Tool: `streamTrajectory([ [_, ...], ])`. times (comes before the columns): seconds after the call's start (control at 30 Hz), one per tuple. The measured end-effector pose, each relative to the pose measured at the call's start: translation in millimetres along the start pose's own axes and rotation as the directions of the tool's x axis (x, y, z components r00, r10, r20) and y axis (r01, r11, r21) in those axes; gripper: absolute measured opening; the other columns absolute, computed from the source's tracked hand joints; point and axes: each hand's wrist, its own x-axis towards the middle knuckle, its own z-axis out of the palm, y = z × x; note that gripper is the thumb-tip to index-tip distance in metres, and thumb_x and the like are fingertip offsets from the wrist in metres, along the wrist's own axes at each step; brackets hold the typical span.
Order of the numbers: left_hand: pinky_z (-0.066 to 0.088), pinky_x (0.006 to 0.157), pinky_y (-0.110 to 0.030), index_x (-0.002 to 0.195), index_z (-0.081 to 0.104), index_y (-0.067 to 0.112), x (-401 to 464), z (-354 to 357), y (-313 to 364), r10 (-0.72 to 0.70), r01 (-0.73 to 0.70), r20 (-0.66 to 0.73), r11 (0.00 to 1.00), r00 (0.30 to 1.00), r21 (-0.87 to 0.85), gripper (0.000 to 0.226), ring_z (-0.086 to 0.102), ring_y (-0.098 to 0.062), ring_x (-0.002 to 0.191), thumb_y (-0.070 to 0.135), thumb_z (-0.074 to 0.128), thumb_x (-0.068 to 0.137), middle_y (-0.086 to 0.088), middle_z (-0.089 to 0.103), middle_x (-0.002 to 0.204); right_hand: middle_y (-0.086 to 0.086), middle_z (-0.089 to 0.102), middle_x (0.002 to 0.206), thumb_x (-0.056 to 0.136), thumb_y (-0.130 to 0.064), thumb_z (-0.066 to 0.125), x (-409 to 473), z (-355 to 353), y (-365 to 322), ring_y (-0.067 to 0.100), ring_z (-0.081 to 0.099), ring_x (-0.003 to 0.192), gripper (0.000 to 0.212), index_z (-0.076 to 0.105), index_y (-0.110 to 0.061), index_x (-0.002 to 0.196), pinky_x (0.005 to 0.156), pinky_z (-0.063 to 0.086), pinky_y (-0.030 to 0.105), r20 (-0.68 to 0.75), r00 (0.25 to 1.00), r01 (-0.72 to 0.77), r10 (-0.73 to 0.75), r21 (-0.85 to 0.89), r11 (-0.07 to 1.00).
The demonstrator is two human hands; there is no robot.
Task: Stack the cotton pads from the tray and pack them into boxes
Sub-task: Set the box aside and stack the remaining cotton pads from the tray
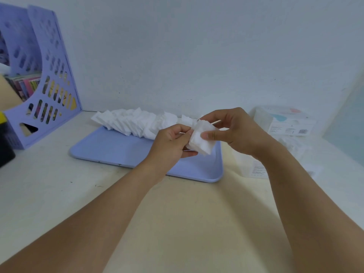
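Note:
A lavender tray (118, 150) lies on the table and carries a loose row of several white square cotton pads (134, 123) along its far edge. Above the tray's right part, both hands hold a small stack of cotton pads (201, 140). My left hand (169, 144) pinches the stack's left side. My right hand (234, 131) grips the right side, thumb pressed on the front. A clear box with a white label (285, 121) stands at the right by the wall. Another clear box (275, 162) sits nearer, partly hidden behind my right forearm.
A purple perforated file holder (45, 79) with books stands at the back left against the wall. A black object (6, 148) sits at the left edge. A white wall closes the back; a pale panel (346, 119) rises at the right.

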Motion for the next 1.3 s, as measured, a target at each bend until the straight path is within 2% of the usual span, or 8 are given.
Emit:
streamTrajectory([
  [0.27, 0.062, 0.072, -0.028, 0.101, 0.071, 0.006, 0, 0, 3, -0.189, 0.185, -0.002, 0.966, 0.982, -0.182, 0.012, 0.074, -0.023, 0.091, 0.013, 0.060, 0.100, -0.013, 0.076, 0.102, -0.006, 0.075, 0.103, 0.079, -0.009, 0.084, -1, -1, -2, 0.006, 0.068, 0.095, 0.018, 0.077, -0.019, 0.091, 0.082, 0.052, 0.025, -0.048, 0.998, 0.027, -0.027, 0.011, 1.000],
  [0.4, 0.061, 0.071, -0.028, 0.112, 0.068, 0.003, 1, -2, 2, -0.216, 0.210, -0.003, 0.954, 0.976, -0.212, 0.018, 0.075, -0.023, 0.093, 0.013, 0.059, 0.100, -0.015, 0.075, 0.109, 0.001, 0.074, 0.104, 0.082, -0.006, 0.080, -4, -5, -7, -0.006, 0.063, 0.073, 0.015, 0.075, -0.012, 0.095, 0.078, 0.049, 0.026, -0.011, 0.999, 0.051, -0.051, 0.003, 0.999],
  [0.63, 0.061, 0.070, -0.031, 0.097, 0.071, 0.008, 3, -1, 1, -0.152, 0.149, -0.055, 0.987, 0.987, -0.053, 0.011, 0.073, -0.023, 0.080, 0.015, 0.063, 0.099, -0.019, 0.072, 0.108, 0.009, 0.077, 0.094, 0.089, 0.003, 0.070, -9, -13, -13, 0.017, 0.073, 0.087, 0.015, 0.071, -0.002, 0.103, 0.080, 0.055, 0.024, 0.136, 0.989, 0.035, -0.064, 0.200, 0.979],
  [0.87, 0.061, 0.065, -0.031, 0.101, 0.071, 0.008, -3, 4, 6, -0.129, 0.128, -0.022, 0.990, 0.991, -0.058, 0.013, 0.075, -0.023, 0.082, 0.014, 0.059, 0.101, -0.018, 0.073, 0.105, 0.013, 0.077, 0.094, 0.081, 0.001, 0.080, 1, 3, 0, 0.030, 0.074, 0.091, 0.025, 0.072, -0.008, 0.103, 0.088, 0.060, 0.041, 0.002, 1.000, 0.024, -0.024, 0.092, 0.995],
  [1.0, 0.061, 0.085, -0.040, 0.114, 0.070, 0.017, -8, 12, 5, -0.198, 0.196, 0.024, 0.930, 0.980, -0.312, 0.025, 0.073, -0.021, 0.100, 0.034, 0.058, 0.100, -0.009, 0.074, 0.111, 0.006, 0.075, 0.087, 0.084, -0.004, 0.080, 4, 13, -2, 0.025, 0.073, 0.082, 0.030, 0.071, -0.012, 0.111, 0.079, 0.060, 0.035, -0.101, 0.994, 0.040, -0.032, 0.083, 0.996],
  [1.1, 0.057, 0.096, -0.038, 0.121, 0.068, 0.013, -10, 23, 2, -0.210, 0.213, 0.059, 0.867, 0.976, -0.451, 0.029, 0.068, -0.016, 0.109, 0.031, 0.056, 0.101, -0.004, 0.073, 0.113, 0.005, 0.069, 0.110, 0.093, -0.010, 0.067, 6, 36, -8, 0.020, 0.067, 0.102, 0.036, 0.064, -0.019, 0.127, 0.092, 0.054, 0.033, -0.162, 0.987, 0.015, -0.008, 0.044, 0.999],
  [1.2, 0.058, 0.080, -0.031, 0.116, 0.064, 0.006, -9, 26, 4, -0.219, 0.216, 0.059, 0.821, 0.974, -0.529, 0.027, 0.068, -0.015, 0.101, 0.021, 0.044, 0.105, -0.005, 0.072, 0.104, -0.002, 0.039, 0.147, 0.099, -0.019, 0.048, 7, 58, -15, 0.014, 0.030, 0.140, 0.045, 0.047, -0.028, 0.143, 0.115, 0.031, 0.033, -0.096, 0.992, -0.085, 0.079, -0.061, 0.995],
  [1.3, 0.059, 0.072, -0.031, 0.120, 0.063, 0.005, -2, 24, 7, -0.205, 0.175, 0.014, 0.793, 0.979, -0.583, 0.030, 0.067, -0.021, 0.107, 0.015, 0.041, 0.102, -0.010, 0.070, 0.115, -0.003, 0.053, 0.106, 0.098, -0.028, 0.043, 7, 59, -23, 0.008, 0.053, 0.100, 0.014, 0.052, -0.020, 0.106, 0.087, 0.051, 0.031, 0.020, 0.986, -0.169, 0.168, 0.185, 0.968],
])
